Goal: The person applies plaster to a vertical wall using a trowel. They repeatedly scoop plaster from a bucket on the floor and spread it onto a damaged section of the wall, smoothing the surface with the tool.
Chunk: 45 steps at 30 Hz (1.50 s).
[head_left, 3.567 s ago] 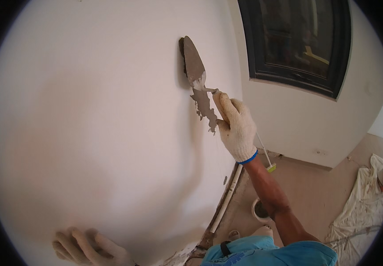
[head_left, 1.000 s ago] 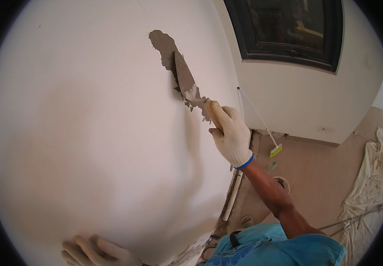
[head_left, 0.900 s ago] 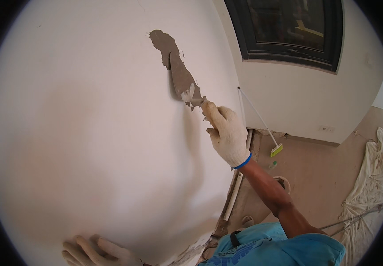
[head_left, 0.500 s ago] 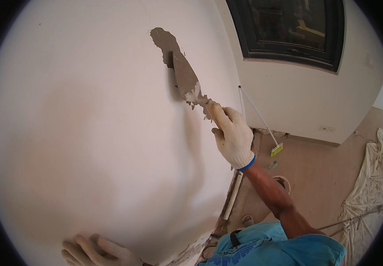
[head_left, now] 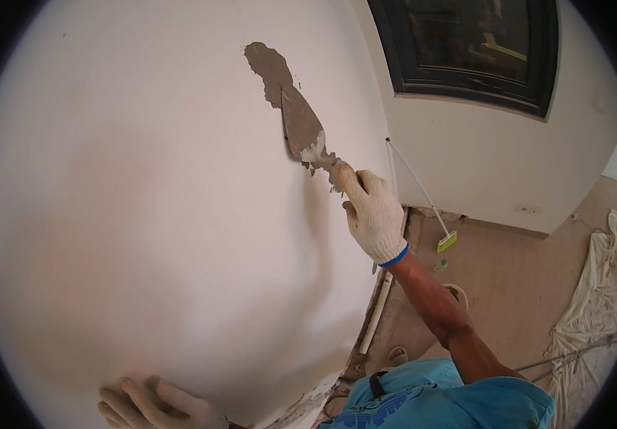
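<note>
My right hand point(head_left: 374, 218), in a white knit glove with a blue cuff, is closed around the handle of a trowel point(head_left: 300, 123). Grey-brown mortar coats most of the blade, and a pale metal part shows near the handle. The blade lies nearly flat against the white wall point(head_left: 144, 214), over the lower part of a long, ragged mortar patch point(head_left: 269, 66). Rough mortar edges show around the blade's handle end. At the bottom left, my gloved left hand point(head_left: 162, 407) rests on the wall with its fingers spread, holding nothing.
A dark-framed window point(head_left: 476, 79) is set in the adjoining wall. Below it leans a white-handled broom point(head_left: 445, 239) with a yellow-green head. A small green-capped bottle point(head_left: 441, 265) stands on the floor. To the right lie a crumpled pale sheet point(head_left: 587, 307) and dark cables point(head_left: 580, 352).
The trowel blade has tipped flatter against the wall, and the dark gap beneath its left edge has narrowed. My right hand has shifted slightly; my left hand stays in place.
</note>
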Motion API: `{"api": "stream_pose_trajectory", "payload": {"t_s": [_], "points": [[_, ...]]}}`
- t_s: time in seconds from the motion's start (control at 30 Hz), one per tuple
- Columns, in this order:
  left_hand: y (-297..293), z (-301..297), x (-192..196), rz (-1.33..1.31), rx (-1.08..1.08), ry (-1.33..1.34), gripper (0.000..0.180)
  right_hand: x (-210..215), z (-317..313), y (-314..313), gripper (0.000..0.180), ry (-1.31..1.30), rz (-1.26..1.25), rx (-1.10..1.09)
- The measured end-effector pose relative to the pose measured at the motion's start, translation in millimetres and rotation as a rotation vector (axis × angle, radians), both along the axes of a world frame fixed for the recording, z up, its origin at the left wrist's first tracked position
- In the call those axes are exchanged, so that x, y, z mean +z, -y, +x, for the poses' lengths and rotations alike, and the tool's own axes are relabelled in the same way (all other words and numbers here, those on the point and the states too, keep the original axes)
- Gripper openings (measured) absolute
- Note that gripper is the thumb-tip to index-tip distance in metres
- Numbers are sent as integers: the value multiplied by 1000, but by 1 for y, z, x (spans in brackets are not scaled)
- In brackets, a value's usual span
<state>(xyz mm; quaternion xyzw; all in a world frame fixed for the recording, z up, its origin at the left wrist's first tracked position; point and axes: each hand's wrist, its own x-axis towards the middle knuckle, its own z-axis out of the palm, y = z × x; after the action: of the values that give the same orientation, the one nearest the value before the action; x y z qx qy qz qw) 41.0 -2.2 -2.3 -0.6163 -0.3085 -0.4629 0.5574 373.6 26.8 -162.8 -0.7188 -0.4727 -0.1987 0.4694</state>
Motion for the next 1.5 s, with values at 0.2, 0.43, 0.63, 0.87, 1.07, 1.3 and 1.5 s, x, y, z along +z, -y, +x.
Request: {"api": "stream_pose_trajectory", "payload": {"t_s": [0.2, 0.43, 0.63, 0.87, 1.07, 1.3, 1.5], "points": [[1, -3, 1, -23, 32, -11, 16, 0, 1, 10, 73, -48, 32, 20], [4, -1, 0, -39, 29, -3, 17, 13, 0, 7, 77, -47, 72, 55], [6, 1, 3, -65, 23, 6, 16, -2, 2, 27, 78, -32, 54, 98], [4, 0, 0, -43, 16, 10, 16, 19, 6, 17, 77, -41, 104, 58], [4, 1, 2, -68, 11, 29, 19, 13, 4, 11, 74, -30, -4, 51], [4, -3, 0, -81, -2, 59, 18, 14, 7, 15, 71, -23, 133, 27], [4, -6, 0, -91, -20, 42, 18, 45, 13, -2, 69, 15, 187, 38]]}}
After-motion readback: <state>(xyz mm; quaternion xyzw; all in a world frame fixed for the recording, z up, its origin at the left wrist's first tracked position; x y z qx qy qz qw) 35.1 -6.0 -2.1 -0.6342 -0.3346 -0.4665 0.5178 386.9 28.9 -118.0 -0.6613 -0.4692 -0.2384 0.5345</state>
